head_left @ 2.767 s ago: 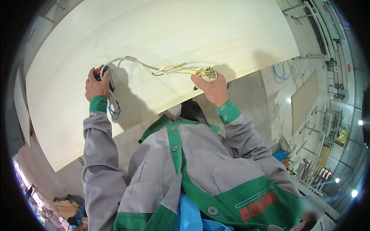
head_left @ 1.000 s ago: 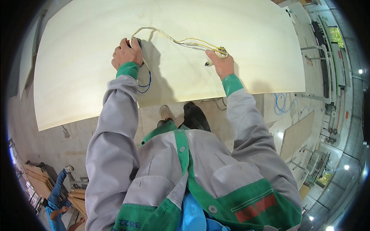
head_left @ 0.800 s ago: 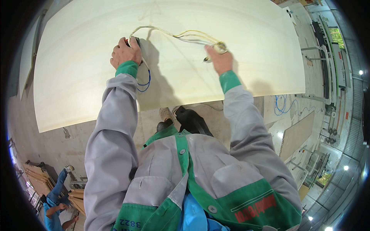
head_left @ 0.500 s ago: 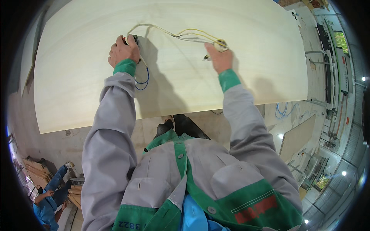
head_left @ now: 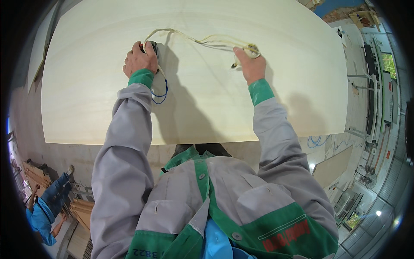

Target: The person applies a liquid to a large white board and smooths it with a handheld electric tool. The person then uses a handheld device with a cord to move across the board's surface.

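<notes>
My left hand (head_left: 139,60) is closed over a small dark device with a red part (head_left: 155,46), pressed down on a large pale board (head_left: 95,108). Most of the device is hidden under my fingers, so I cannot tell its kind. From it a cream cord (head_left: 172,31) arches across the board toward my right hand (head_left: 252,68). That hand is closed round a coiled bundle of the cord (head_left: 253,50), held at the right of the board. A short dark cord end pokes out by the thumb. Beside my left wrist a thin blue wire (head_left: 165,91) hangs in a loop.
The board's front edge lies close before my body. A person in blue (head_left: 45,213) is at the lower left near stacked wooden boards (head_left: 82,211). On the right are a blue hose (head_left: 318,141) on the floor, a leaning panel (head_left: 333,166) and long machinery (head_left: 387,97).
The view has turned slightly. My right hand has shifted a little to the right with the coil, and the cord beside it is blurred. My left hand stays on the device.
</notes>
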Available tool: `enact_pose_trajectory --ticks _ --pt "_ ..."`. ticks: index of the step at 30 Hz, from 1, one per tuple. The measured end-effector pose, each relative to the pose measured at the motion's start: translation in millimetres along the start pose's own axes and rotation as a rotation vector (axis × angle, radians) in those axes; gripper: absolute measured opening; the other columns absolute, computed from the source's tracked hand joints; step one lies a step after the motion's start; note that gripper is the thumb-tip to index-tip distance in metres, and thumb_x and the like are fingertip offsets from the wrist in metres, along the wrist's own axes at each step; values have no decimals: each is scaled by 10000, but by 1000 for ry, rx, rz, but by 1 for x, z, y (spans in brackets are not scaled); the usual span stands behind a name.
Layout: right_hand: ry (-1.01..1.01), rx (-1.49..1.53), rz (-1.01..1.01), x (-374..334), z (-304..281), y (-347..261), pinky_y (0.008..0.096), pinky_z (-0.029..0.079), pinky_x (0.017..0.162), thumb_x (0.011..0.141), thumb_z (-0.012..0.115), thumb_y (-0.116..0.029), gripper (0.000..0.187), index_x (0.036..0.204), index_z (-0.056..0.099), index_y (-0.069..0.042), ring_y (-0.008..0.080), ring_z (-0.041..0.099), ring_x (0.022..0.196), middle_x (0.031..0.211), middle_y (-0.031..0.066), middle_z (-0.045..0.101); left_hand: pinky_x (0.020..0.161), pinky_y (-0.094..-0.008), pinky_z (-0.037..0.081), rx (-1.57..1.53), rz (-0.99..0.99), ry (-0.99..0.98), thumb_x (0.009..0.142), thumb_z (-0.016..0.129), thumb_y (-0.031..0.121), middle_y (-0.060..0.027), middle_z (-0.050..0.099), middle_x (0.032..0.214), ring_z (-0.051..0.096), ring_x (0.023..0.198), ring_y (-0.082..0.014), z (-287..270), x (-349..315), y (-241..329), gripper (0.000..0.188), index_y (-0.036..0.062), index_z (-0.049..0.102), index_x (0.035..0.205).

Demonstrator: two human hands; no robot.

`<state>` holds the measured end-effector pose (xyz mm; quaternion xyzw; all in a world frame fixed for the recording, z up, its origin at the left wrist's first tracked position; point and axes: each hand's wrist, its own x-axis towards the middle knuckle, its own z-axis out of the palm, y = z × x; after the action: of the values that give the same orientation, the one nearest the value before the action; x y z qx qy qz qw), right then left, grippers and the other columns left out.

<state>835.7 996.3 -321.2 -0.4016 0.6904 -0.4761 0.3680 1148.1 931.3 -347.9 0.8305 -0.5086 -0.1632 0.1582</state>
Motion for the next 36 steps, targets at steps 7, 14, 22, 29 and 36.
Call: enact_pose_trajectory --ticks 7,14,22,29,36 --pt "-50 -59 61 23 4 -2 303 534 687 840 844 -297 361 957 715 20 122 643 737 825 40 708 1130 -475 394 9 -27 20 999 402 581 -176 617 1411 561 1331 -356 0 0 5 654 158 560 1471" --pt "-13 -105 54 41 7 -2 311 545 695 814 855 -310 384 955 725 22 128 654 731 866 58 730 1125 -474 406 5 -39 16 998 390 594 -186 615 1413 567 1328 -364 0 -2 8 678 144 553 1478" --pt "37 5 -47 55 8 -1 343 556 714 806 850 -349 433 983 739 30 149 673 761 866 67 736 1126 -472 405 -2 -41 15 994 394 596 -185 617 1409 567 1327 -362 6 4 6 681 142 552 1477" --pt "90 90 -133 67 10 5 319 541 717 809 852 -345 414 972 743 19 142 672 764 885 61 747 1136 -481 372 -35 -45 28 994 424 565 -170 627 1394 562 1323 -346 4 2 8 643 140 573 1453" --pt "-3 -63 51 75 9 9 332 540 684 796 861 -350 420 965 740 14 139 653 733 850 50 733 1112 -470 427 18 -36 21 1008 377 597 -179 615 1413 577 1314 -362 8 5 8 672 151 548 1481"
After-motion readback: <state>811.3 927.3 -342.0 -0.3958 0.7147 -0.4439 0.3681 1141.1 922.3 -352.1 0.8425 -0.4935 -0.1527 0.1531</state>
